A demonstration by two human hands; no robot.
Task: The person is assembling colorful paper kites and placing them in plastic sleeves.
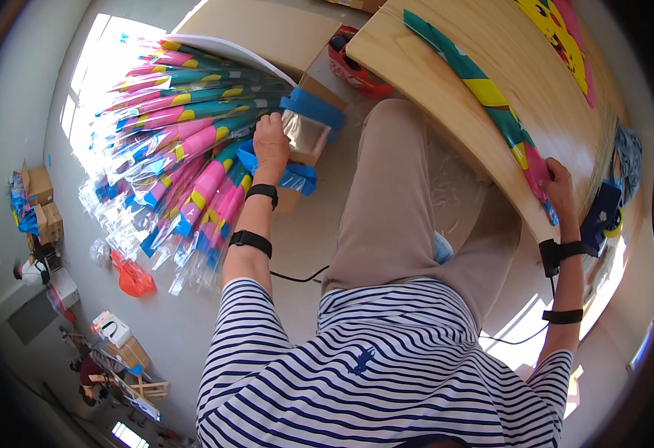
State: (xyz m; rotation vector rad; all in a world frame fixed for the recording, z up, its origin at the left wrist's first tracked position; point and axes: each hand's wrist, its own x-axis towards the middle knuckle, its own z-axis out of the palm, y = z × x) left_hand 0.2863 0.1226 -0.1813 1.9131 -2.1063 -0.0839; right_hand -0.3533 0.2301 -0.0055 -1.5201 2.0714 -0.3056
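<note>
On the wooden table to my right lies a long, narrow folded sheet, teal, yellow and pink, with a blue tip. My right hand pinches its near pink end, at the table's edge. My left hand is closed, its fingers bent down beside an open carton holding a stack of clear plastic sleeves and edged with blue tape. What those fingers grip is hidden. Left of that hand, a big pile of similar colourful rolls in clear wrapping fans out.
A red container stands between carton and table. A yellow cartoon print on pink lies at the table's far side. A dark cable runs near my leg. An orange plastic bag lies on the floor; boxes stand far left.
</note>
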